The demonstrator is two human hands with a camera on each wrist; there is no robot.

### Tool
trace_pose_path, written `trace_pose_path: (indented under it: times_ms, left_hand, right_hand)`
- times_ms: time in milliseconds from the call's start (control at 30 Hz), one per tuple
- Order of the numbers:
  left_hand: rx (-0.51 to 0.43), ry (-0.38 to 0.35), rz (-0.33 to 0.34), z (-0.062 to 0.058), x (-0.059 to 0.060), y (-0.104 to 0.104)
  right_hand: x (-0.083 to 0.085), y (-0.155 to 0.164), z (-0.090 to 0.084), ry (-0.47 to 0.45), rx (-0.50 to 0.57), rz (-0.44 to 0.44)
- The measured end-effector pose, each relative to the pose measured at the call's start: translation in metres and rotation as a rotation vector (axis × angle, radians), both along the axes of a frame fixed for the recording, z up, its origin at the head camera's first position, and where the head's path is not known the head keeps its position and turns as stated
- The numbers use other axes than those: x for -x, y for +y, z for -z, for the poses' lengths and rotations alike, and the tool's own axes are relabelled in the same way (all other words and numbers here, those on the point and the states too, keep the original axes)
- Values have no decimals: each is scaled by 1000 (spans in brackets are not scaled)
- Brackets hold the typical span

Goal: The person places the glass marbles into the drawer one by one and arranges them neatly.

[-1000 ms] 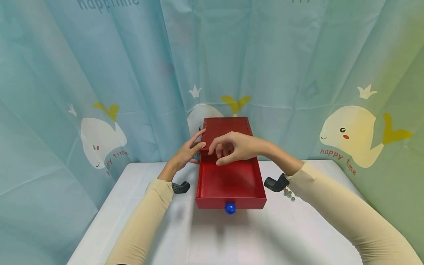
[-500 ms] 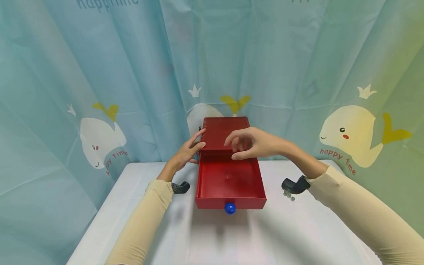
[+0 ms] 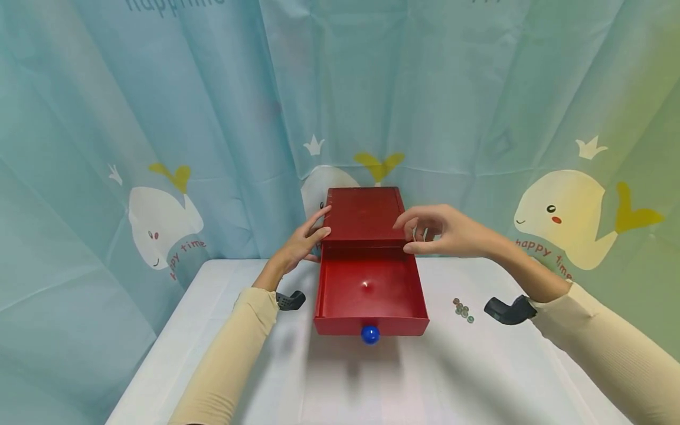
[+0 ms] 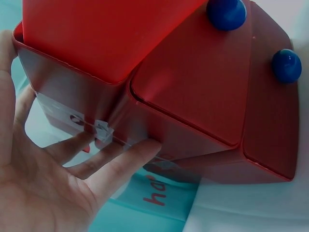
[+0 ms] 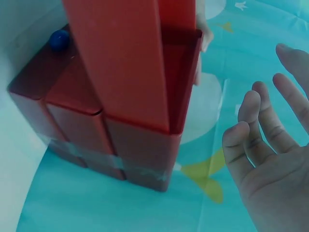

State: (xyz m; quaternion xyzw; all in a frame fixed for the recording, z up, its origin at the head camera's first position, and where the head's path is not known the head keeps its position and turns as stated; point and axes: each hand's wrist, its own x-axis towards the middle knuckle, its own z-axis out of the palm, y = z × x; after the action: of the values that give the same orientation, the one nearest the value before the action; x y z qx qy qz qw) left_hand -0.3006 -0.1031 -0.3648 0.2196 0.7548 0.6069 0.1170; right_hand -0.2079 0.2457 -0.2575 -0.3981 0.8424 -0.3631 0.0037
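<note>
My left hand [image 3: 297,245] rests its fingers along the left side of a red drawer unit [image 3: 363,212], with the thumb near the top edge. In the left wrist view its straight fingers [image 4: 125,162] lie against the taped side wall. The unit's top drawer [image 3: 393,295] is pulled out, with a blue knob [image 3: 370,334] on its front. A small bright spot shows on the drawer floor. To the right of the drawer, my right hand [image 3: 443,230] hovers in the air, loosely bent, nothing between its fingers. The right wrist view shows that hand [image 5: 270,164] apart from the unit.
Several small greenish and brownish glass marbles [image 3: 463,311] lie on the white table [image 3: 255,366], right of the drawer. Two lower drawers [image 4: 193,72] with blue knobs are closed beneath the top one. A blue curtain [image 3: 340,88] printed with whales hangs behind.
My right hand has moved to the right, from over the drawer to beyond its right edge, uncovering the drawer's inside and the marbles. My left hand has stayed in place.
</note>
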Motion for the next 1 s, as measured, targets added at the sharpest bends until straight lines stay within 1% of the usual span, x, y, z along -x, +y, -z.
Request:
trace_pose_path:
  times_ms: [333, 567, 833, 1000]
  left_hand:
    - [-5, 5, 8, 1, 2, 0]
    - [-3, -5, 8, 1, 1, 0]
    - [-5, -7, 8, 0, -1, 0]
    - [-4, -1, 1, -1, -1, 0]
  right_hand:
    - [-11, 31, 15, 42, 37, 73]
    - [-16, 45, 30, 51, 38, 124]
    - [-20, 59, 57, 54, 78, 151]
    - [-24, 70, 78, 26, 97, 171]
